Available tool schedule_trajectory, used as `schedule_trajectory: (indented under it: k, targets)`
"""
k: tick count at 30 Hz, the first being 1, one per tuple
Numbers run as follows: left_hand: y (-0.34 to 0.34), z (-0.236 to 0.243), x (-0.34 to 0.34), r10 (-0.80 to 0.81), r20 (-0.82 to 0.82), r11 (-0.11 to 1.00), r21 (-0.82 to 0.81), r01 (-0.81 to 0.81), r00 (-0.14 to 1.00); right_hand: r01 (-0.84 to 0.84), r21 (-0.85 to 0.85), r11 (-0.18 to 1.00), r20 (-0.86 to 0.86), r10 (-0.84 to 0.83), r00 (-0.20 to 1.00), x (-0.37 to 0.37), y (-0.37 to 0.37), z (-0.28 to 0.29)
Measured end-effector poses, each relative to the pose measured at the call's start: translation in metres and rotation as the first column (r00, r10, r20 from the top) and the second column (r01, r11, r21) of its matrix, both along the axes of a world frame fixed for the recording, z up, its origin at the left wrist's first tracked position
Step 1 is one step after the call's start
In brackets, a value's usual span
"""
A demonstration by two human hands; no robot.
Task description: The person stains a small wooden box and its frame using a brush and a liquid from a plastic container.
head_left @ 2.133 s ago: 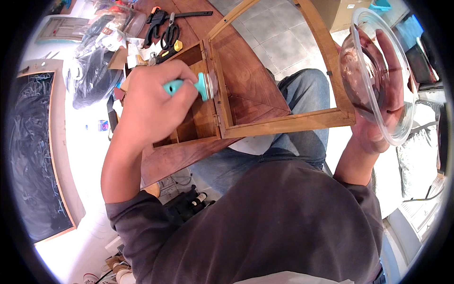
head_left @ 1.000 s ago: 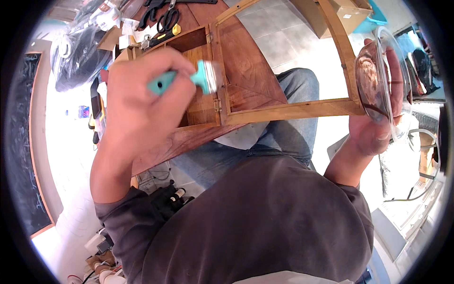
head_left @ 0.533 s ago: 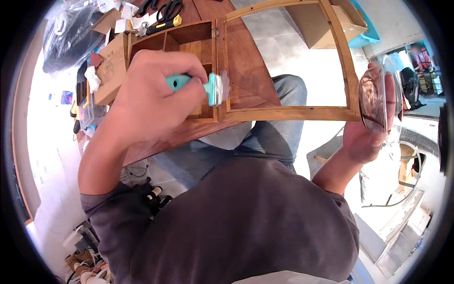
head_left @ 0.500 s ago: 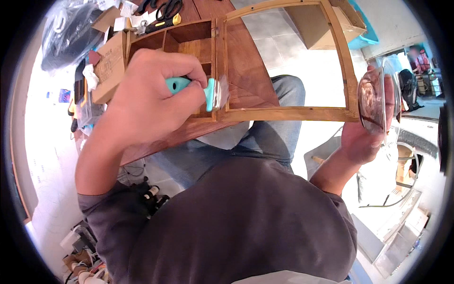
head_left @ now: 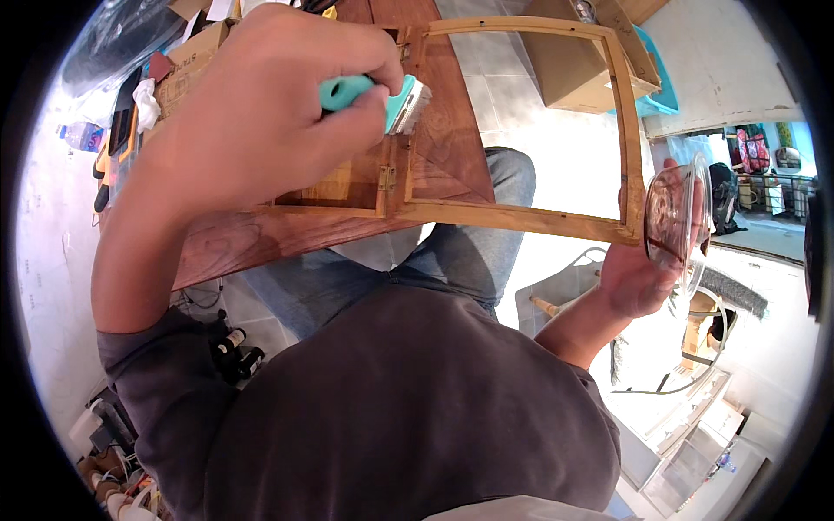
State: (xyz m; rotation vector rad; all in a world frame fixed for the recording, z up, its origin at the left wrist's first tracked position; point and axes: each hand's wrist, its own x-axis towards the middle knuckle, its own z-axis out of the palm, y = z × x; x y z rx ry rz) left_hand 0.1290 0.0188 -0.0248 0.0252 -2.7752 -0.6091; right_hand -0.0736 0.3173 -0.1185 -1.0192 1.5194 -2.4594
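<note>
My left hand (head_left: 252,113) is closed around a flat paintbrush (head_left: 398,111) with a turquoise handle. Its pale bristles point right, over the hinged side of a small wooden cabinet (head_left: 347,182). Whether they touch the wood I cannot tell. The cabinet's door frame (head_left: 512,219) is swung out to the right, with an open middle and a brass hinge (head_left: 387,178) showing. Just beyond the frame's right end, my right hand (head_left: 638,278) grips a clear glass bowl (head_left: 669,217), tilted, with brownish liquid inside. My left hand hides much of the cabinet.
The cabinet lies on a reddish wooden table (head_left: 226,247) above my knees. A cardboard box (head_left: 187,65) and clutter crowd the far left. Another cardboard box (head_left: 565,78) and a blue bin (head_left: 665,82) stand on the floor beyond the frame. Dark bottles (head_left: 230,340) are under the table.
My left hand has carried the paintbrush away from me along the hinged side, uncovering the nearer hinge. My right hand still holds the bowl by the frame's end. The whole view has shifted slightly.
</note>
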Motion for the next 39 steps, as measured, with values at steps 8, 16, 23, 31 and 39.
schedule_trajectory:
  k: [8,16,23,31,39]
  targets:
    - [-0.016,0.000,0.013,-0.272,0.184,0.960,0.123,0.253,0.944,0.036,-0.004,0.999,0.012,-0.036,0.999,-0.002,0.002,-0.004]
    - [-0.009,-0.020,0.019,0.027,0.060,0.961,0.273,-0.042,0.998,0.090,0.042,0.995,0.011,-0.090,0.996,-0.005,0.001,-0.013]
    - [0.006,-0.012,0.020,-0.104,0.042,0.970,0.227,0.092,0.994,-0.133,-0.075,0.988,-0.157,0.120,0.980,-0.022,0.010,-0.027]
    - [0.021,-0.011,0.009,-0.049,0.092,0.981,0.191,0.031,0.995,-0.098,-0.073,0.992,-0.066,0.093,0.993,-0.024,0.010,-0.027]
    - [0.021,0.004,-0.019,0.181,0.285,0.900,0.338,-0.275,0.941,0.040,0.044,0.998,-0.050,-0.038,0.998,-0.018,0.014,-0.018]
